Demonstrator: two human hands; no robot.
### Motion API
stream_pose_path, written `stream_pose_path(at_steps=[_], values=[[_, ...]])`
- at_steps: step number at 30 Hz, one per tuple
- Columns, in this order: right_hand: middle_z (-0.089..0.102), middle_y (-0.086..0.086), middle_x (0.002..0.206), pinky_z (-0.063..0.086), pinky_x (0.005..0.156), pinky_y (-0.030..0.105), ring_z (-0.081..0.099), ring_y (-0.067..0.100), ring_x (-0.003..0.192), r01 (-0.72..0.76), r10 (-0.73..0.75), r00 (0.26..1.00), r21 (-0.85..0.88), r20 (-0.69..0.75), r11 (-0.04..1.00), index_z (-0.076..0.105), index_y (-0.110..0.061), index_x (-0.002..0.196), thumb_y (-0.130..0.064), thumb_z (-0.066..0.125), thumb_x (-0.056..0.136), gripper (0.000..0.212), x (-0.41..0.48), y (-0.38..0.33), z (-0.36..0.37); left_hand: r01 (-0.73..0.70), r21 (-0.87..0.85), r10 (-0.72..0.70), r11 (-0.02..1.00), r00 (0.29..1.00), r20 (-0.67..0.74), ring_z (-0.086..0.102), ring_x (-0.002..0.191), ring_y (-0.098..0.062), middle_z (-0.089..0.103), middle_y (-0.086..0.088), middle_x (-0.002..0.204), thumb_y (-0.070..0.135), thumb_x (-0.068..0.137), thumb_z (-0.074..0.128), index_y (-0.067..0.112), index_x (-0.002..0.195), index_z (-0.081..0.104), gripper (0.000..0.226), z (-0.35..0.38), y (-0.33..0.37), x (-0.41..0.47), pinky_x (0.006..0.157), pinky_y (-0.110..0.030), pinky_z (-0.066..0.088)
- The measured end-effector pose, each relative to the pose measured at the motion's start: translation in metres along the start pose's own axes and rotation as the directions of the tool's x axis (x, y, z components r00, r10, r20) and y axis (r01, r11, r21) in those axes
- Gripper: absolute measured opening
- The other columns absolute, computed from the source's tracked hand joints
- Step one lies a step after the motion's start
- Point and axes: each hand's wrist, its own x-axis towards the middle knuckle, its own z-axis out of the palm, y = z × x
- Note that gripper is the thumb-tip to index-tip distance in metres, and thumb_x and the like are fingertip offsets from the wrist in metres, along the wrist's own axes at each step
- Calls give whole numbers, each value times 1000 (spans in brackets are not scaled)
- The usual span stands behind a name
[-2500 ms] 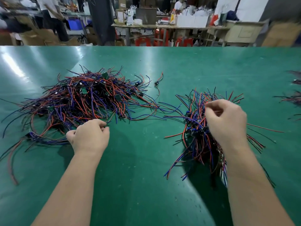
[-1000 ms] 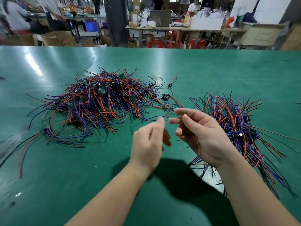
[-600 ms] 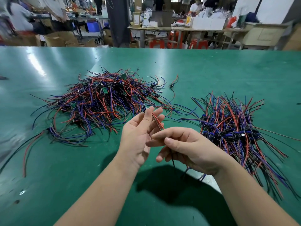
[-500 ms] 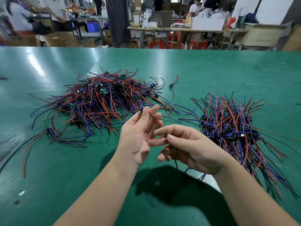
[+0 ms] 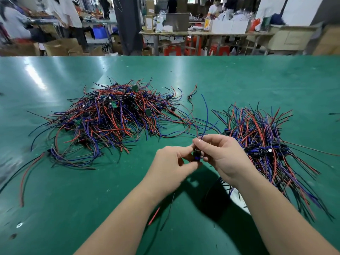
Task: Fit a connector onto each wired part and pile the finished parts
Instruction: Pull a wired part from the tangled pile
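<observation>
The small black-and-blue wired part point(image 5: 196, 155) sits above the near middle of the green table point(image 5: 239, 80), pinched between two hands that meet over it. The left hand point(image 5: 171, 167) grips it from the left with thumb and forefinger; the right hand point(image 5: 221, 157) pinches it from the right with curled fingers. The body of the part is mostly hidden by the fingertips, so its connector cannot be made out. One thin blue wire point(image 5: 207, 115) curves up and away from the part, with one darker reddish wire beside it. Below the left wrist one red wire point(image 5: 154, 216) and one black wire point(image 5: 168, 210) trail down toward the table.

Two heaps lie on the table. The large tangled pile of red, blue and black wires point(image 5: 110, 116) lies to the far left, with a few small green boards showing in it. The smaller sheaf of red, blue and black wires point(image 5: 261, 142) lies just to the right of the right hand, with dark parts clustered across its middle. One stray wired piece point(image 5: 192, 92) lies alone beyond the two heaps.
</observation>
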Motion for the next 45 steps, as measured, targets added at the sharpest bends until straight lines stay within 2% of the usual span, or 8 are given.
stream_pose_path(at_steps=[3,6,17,27,33,37,40,45], values=[[62,4,62,42,48,16,52,9,51,-10,10,1000,61,-3,998,66,-5,75,-7,68,81,7,1,-1,0,141,-329,-146,934,989,10,39,45,-7,61,7,62,30,79,76,19,90,76,16,1,4,0,46,-17,38],[63,5,61,44,48,15,54,9,51,6,-7,1000,71,11,997,67,-3,75,-1,67,81,7,1,-2,2,260,-488,-293,833,956,7,51,46,-9,69,-1,65,18,83,71,17,73,77,12,3,8,0,47,-19,47],[61,6,55,42,49,17,51,15,52,-27,23,998,-64,-62,998,65,0,68,-3,65,85,17,4,-6,-10,289,-260,-290,921,956,35,53,49,-10,66,2,56,22,72,83,13,69,73,13,4,5,0,53,-22,45],[67,1,58,49,53,19,62,10,54,226,-65,909,356,-411,907,63,-7,78,0,61,87,11,5,-34,-46,365,-323,-220,873,887,406,60,53,-11,66,2,59,15,77,79,14,72,67,13,5,18,-10,54,-18,48],[69,5,67,52,55,20,64,15,58,117,-67,981,286,-180,951,61,-10,91,-20,45,100,21,7,-26,-33,449,-289,-240,846,803,545,60,55,-10,65,-1,66,11,82,73,11,85,67,7,-3,18,-11,58,-18,50],[66,13,88,48,55,24,62,21,65,-39,88,976,236,-200,971,49,-13,111,-36,32,103,30,13,-22,-32,506,-538,-208,675,829,519,62,59,-10,69,-2,71,17,73,76,10,86,75,14,-8,21,-7,67,-24,56],[64,16,88,49,57,23,63,20,65,-63,98,976,176,-197,982,52,-10,103,-17,42,101,13,12,-19,-35,449,-776,-208,443,894,398,68,62,-16,73,-8,80,8,74,68,17,77,73,10,-16,23,0,68,-29,58],[66,8,72,49,55,17,62,12,59,-30,54,984,-139,171,990,65,-7,85,6,72,70,21,-2,-11,-19,218,-965,-280,144,945,172,70,68,-12,73,-2,82,12,61,82,20,80,51,38,-23,21,4,74,-25,57]])
